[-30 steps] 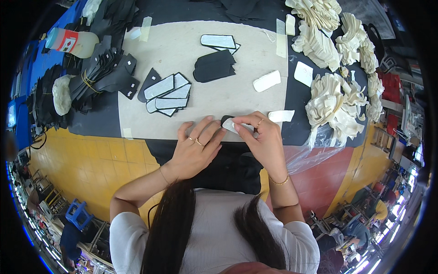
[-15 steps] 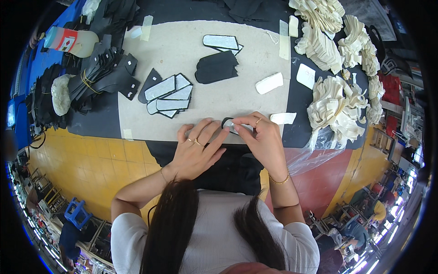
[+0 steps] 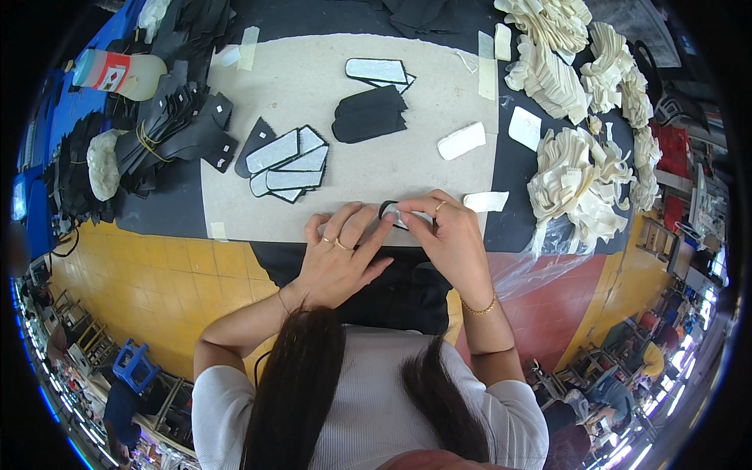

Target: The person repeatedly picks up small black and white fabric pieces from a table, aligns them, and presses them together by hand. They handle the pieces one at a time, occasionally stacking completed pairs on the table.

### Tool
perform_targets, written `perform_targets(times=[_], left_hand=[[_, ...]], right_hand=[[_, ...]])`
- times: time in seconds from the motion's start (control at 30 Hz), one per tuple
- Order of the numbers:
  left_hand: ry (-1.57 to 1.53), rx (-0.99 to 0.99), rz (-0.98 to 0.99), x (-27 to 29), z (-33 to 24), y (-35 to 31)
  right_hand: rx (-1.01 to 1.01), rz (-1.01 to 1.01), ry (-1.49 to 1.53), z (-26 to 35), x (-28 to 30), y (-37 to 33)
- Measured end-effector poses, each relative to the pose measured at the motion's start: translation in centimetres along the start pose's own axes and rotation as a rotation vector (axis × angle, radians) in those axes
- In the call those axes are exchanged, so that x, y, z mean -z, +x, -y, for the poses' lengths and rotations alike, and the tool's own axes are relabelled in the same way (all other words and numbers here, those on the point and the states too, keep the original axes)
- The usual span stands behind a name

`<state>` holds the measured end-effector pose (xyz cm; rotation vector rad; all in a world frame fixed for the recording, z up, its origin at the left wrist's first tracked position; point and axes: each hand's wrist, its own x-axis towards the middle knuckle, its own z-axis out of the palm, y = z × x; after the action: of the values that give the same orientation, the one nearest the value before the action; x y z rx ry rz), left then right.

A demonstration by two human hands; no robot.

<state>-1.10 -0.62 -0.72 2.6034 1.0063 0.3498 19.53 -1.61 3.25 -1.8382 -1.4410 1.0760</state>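
At the near edge of the beige board lies a small dark-edged fabric piece with a pale inner face, mostly covered by my fingers. My right hand pinches it from the right with thumb and forefinger. Spread fingers of my left hand rest at the board's edge, the forefinger tip touching the piece from the left. Beyond my left hand is a group of black tab-shaped pieces with white layers. Farther off lie plain black tabs and another white-layered tab.
White strips lie to the right, next to a white card. Cream fabric bundles fill the right side. Tied black fabric pieces and a bottle with a red label stand at the left.
My hands keep nearly the same place. The small piece's dark edge looks slightly more raised between my fingers, and less of its pale face shows.
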Motion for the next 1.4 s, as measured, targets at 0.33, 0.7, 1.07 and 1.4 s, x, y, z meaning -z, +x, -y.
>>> perform_targets(times=[0.33, 0.7, 1.07, 1.4], left_hand=[[0.237, -0.09, 0.065, 0.3, 0.0, 0.1], [0.274, -0.118, 0.06, 0.2, 0.0, 0.7], [0.238, -0.158, 0.025, 0.4, 0.5, 1.1], [-0.149, 0.172, -0.03, 0.2, -0.7, 4.5]], right_hand=[[0.01, -0.131, -0.026, -0.9, -0.2, -1.3], [-0.106, -0.12, -0.088, -1.4, 0.1, -1.8], [0.382, -0.046, -0.834, -3.9, -1.6, -5.2], [0.258, -0.474, -0.507, -6.8, 3.9, -4.9]])
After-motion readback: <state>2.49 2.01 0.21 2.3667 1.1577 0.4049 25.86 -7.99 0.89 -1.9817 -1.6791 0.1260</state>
